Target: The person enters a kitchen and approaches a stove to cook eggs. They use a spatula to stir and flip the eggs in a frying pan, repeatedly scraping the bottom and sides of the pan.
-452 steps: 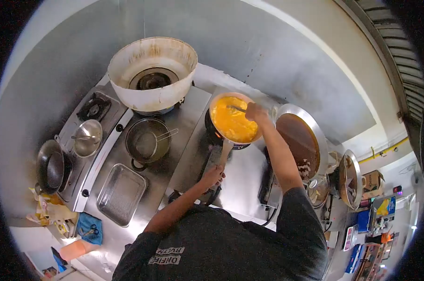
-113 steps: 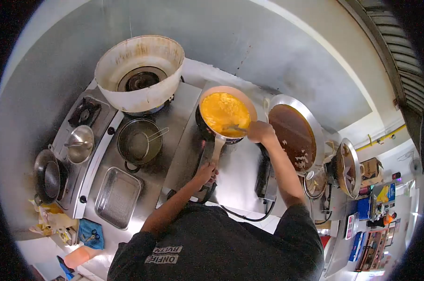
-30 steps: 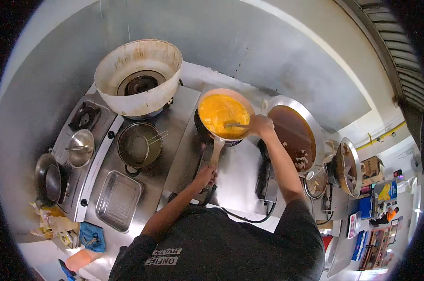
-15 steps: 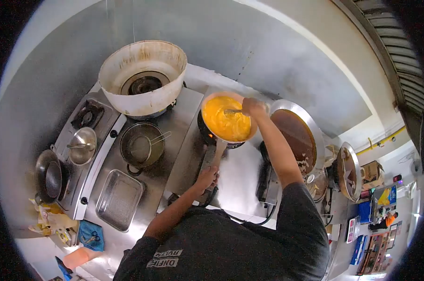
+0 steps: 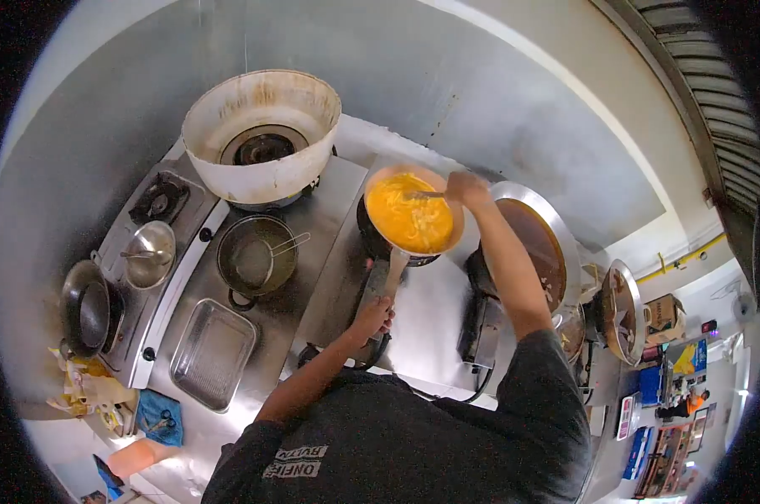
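Note:
My left hand is closed around the handle of a frying pan with a light rim, over a burner. Yellow beaten egg covers the pan's bottom, with paler, thicker streaks and folds in it. My right hand is closed on a slim grey utensil at the pan's far right rim. Its lower end dips into the egg, so its shape is hidden.
A wide pot of brown liquid stands close by my right forearm. Leftward are a tall stained ring around a burner, a dark wok with a strainer, a wire-mesh tray and a metal bowl. A person is far off at right.
My right hand has shifted slightly right and up with the utensil. The egg looks thicker and more streaked. My left hand keeps hold of the pan handle.

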